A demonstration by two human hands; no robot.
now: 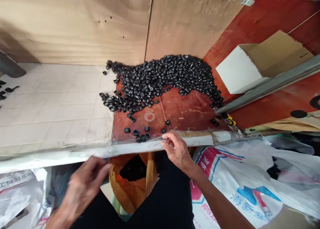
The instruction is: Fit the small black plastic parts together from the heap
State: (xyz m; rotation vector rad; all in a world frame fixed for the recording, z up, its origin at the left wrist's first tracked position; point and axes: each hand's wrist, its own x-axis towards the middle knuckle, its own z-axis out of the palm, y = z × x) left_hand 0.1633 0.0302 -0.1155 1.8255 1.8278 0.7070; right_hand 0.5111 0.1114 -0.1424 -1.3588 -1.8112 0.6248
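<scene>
Hundreds of small black bushings (162, 74) lie heaped on red board (186, 114) against plywood wall (75, 25); few strays sit near board's front edge. Your right hand (177, 150), curled, touches white edge strip (107, 151) beside strays; can't tell if holding. Your left hand (85, 185), blurred, above orange bag (132, 185); can't tell if holding.

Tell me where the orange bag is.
In the head view, the orange bag sits below the white edge strip, between the person's left hand and right hand.
</scene>
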